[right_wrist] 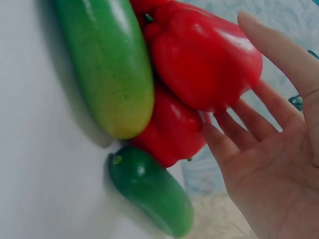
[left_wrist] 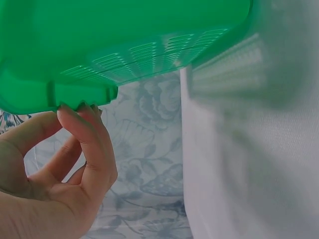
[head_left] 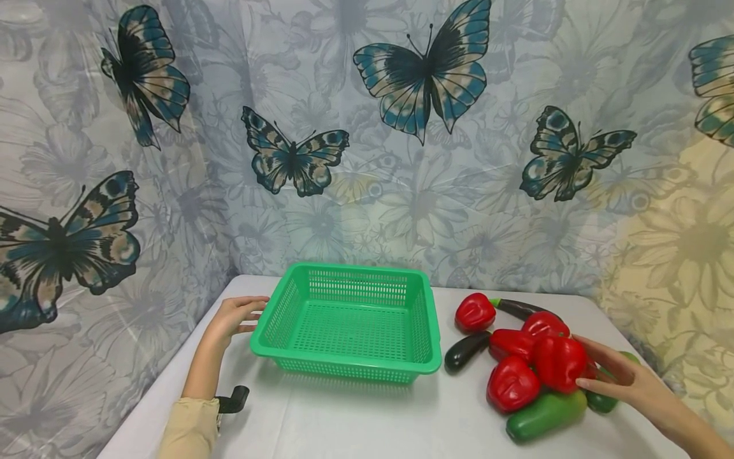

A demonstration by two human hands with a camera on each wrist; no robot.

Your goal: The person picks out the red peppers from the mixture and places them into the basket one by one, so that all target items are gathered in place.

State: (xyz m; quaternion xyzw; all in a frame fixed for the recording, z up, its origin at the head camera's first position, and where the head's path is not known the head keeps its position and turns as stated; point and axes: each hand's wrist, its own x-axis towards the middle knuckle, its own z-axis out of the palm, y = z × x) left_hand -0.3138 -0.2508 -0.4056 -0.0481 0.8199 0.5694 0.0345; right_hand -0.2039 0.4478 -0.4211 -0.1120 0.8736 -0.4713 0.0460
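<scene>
In the head view my left hand (head_left: 232, 317) is at the left side of a green plastic basket (head_left: 260, 350). The left wrist view shows bent fingers (left_wrist: 94, 144) with their tips against the outer edge of its rim. My right hand (head_left: 622, 376) is spread beside a red bell pepper (head_left: 559, 362) on top of a vegetable pile. Fingertips meet the pepper's edge in the right wrist view, while the thumb (right_wrist: 279, 50) stretches along its upper side. Beneath this pepper lie other red peppers (head_left: 513, 384) and a green cucumber-like vegetable (head_left: 545, 415).
The white table (head_left: 344, 421) stands against butterfly-printed cloth (head_left: 424, 210). Two dark eggplants (head_left: 467, 352) and another red pepper (head_left: 474, 312) lie between basket and pile. A smaller green vegetable (right_wrist: 149, 189) is near my right hand. A black strap mount (head_left: 234, 400) is on my left wrist.
</scene>
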